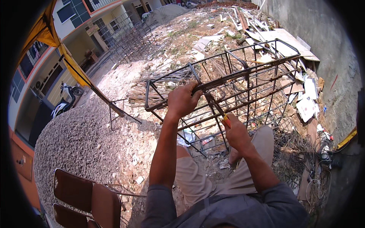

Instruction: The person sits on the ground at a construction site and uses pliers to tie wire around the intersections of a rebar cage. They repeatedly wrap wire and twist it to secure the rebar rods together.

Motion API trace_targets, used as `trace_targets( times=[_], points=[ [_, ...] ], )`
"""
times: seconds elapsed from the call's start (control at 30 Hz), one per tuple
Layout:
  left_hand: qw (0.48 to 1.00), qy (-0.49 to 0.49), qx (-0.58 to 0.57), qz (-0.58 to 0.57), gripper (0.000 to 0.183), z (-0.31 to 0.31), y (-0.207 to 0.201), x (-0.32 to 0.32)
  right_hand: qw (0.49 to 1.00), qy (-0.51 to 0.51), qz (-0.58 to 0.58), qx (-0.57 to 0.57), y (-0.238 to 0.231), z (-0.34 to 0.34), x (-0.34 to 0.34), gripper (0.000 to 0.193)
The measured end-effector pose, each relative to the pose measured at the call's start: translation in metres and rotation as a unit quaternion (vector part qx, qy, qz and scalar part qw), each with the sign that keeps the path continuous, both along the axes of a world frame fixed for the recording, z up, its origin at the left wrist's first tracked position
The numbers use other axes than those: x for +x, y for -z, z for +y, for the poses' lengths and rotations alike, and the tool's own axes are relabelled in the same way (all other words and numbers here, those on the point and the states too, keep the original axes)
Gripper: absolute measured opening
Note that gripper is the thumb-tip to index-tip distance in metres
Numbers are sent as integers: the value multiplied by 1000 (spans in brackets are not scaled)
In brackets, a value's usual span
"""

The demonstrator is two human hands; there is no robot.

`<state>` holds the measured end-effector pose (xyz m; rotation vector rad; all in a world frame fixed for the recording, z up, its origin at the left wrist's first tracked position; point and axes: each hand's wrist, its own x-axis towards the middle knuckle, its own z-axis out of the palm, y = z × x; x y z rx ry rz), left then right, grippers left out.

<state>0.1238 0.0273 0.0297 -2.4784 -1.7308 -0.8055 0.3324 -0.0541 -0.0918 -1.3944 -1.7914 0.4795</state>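
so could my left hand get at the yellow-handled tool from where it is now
Probably yes: your left hand is on the rebar cage, close to the yellow-handled tool. It would likely have to release the bars first, and your right hand covers much of the handle.

The rebar cage (232,77) is a long, open, boxy frame of dark steel, rectangular loops set along straight bars, with bare gaps I can see through. It runs slantwise, its right end farther off than its left. Against its near upper bars, a slim hand tool (218,107) slopes up and leftward, dark metal with a yellow-and-red handle (227,120), its tip indistinct.
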Motion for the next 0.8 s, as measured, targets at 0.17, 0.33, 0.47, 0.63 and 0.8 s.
trace_targets(
  times=[0.17, 0.33, 0.47, 0.63, 0.8],
  points=[
    [1000, 9, -6, -8, 41, -13, -5, -7, 664, -370, 473, -445, -8, 10, 19, 37],
    [999, 25, 14, -30, 38, -24, 4, 6, 601, -482, 473, -428, 18, 11, 35, 52],
    [1000, 4, 15, -9, 35, -32, -1, 2, 983, -103, 100, -111, -19, -34, 10, 62],
    [1000, -8, 24, 0, 36, -20, 3, 4, 977, 95, -111, 154, -3, -34, 3, 56],
    [1000, -12, 6, 4, 39, -13, 0, 4, 997, -28, 31, -68, 4, -18, -2, 54]
  ],
)
